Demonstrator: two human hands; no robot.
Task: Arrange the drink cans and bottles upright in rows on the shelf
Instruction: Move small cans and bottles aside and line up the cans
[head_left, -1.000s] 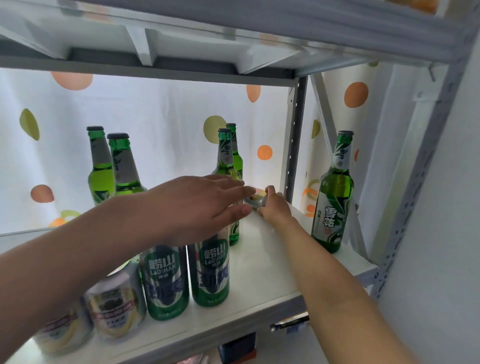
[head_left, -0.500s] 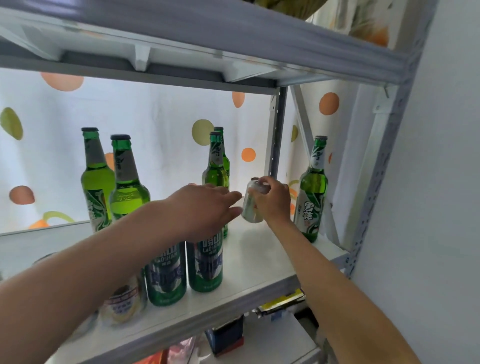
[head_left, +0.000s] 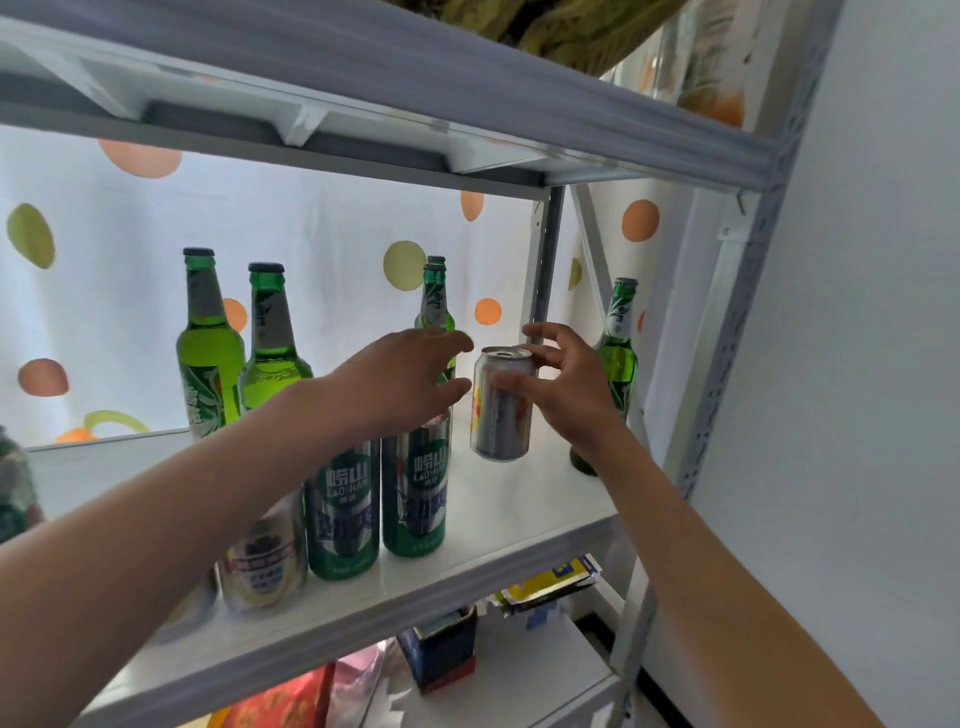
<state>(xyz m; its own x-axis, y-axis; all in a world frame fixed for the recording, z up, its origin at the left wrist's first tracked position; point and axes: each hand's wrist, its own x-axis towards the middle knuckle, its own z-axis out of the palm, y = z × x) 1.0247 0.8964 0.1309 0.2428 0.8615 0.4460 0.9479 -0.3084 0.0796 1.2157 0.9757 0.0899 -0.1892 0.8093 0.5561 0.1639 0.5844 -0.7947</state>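
Note:
My right hand (head_left: 563, 387) holds a silver can (head_left: 500, 410) upright by its top, lifted above the white shelf (head_left: 519, 499). Just left of the can my left hand (head_left: 410, 379) reaches in with fingers straight, its fingertips close to the can. Two green cans (head_left: 415, 493) stand side by side at the shelf's front, with a gold and white can (head_left: 262, 566) to their left. Green bottles stand upright: two at the back left (head_left: 270, 343), two behind my left hand (head_left: 435, 301), one at the right (head_left: 618, 353) partly behind my right hand.
A metal shelf board (head_left: 467, 93) hangs low overhead. The rack's grey upright (head_left: 727, 338) and a white wall close the right side. A dotted curtain (head_left: 322, 249) backs the shelf. Boxes and packets (head_left: 441, 649) lie on the lower shelf.
My right hand has picked the silver can up from the back of the shelf, turned it upright and brought it forward. My left hand stayed beside it.

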